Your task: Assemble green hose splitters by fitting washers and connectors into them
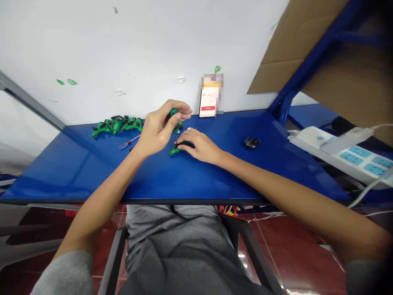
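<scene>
My left hand (159, 127) is raised above the blue table, its fingers curled round what looks like a green-handled screwdriver (173, 111). A thin shaft points down from it toward a green and black hose fitting (174, 151). My right hand (201, 145) pinches that fitting low over the tabletop and hides much of it. Between and behind the hands, more small green and black parts (180, 125) show partly. To the left lies a pile of green hose fittings with black levers (116, 124), against the wall. A screwdriver with a clear, red-tinged handle (125, 145) rests nearer me.
A phone (208, 104) with a lit timer screen leans on the wall. A round black object (252, 142) lies on the right of the blue table (196, 184). Farther right are a white power strip (344, 153) with cables, a blue frame and cardboard (276, 53).
</scene>
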Motion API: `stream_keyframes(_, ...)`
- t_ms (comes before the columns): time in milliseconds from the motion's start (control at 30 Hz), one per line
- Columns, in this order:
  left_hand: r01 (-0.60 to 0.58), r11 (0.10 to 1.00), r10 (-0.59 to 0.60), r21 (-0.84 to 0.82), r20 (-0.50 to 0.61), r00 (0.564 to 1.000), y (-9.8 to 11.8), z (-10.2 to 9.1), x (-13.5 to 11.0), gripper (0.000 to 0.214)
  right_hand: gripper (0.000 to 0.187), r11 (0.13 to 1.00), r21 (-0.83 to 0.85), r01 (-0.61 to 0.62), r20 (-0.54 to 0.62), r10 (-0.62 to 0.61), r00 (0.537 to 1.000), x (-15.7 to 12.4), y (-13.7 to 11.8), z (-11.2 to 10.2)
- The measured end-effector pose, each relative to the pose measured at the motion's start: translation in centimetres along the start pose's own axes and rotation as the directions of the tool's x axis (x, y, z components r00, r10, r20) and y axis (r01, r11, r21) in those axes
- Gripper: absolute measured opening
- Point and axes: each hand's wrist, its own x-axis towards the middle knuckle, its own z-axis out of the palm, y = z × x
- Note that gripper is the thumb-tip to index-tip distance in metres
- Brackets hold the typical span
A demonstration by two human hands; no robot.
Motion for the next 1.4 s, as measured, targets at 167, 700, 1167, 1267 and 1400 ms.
stream_keyframes(167,-0.03,0.995,0.03,0.097,-0.004,1.0,0.1,-0.7,0.3,0.042,0.013,1.0,0.005,0.004,0.003,-0.004,1.0,0.0,0.1,0.0)
stream_keyframes(700,0.013,0.998,-0.009,0.056,-0.086,0.996,0.2,-0.5,0.2,0.036,0.013,1.0,-0.011,-0.028,0.008,0.028,1.0,-0.1,-0.1,0.1)
stream_keyframes(1167,-0.001,0.999,0.002,0.053,-0.017,1.0,-0.1,-1.1,0.4,0.035,0.011,0.999,0.025,-0.028,0.023,0.027,0.999,0.1,0.0,-0.1)
stream_keyframes(1267,-0.013,0.996,0.011,0.093,0.02,1.0,-0.5,-1.3,0.4,0.035,0.01,0.999,0.021,-0.043,0.029,0.042,0.999,0.1,0.0,-0.1)
stream_keyframes(1400,0.002,0.996,-0.004,0.086,0.028,1.0,-0.9,-1.2,0.3,0.037,0.011,0.998,0.017,-0.057,0.031,0.056,0.998,0.1,-0.1,0.0)
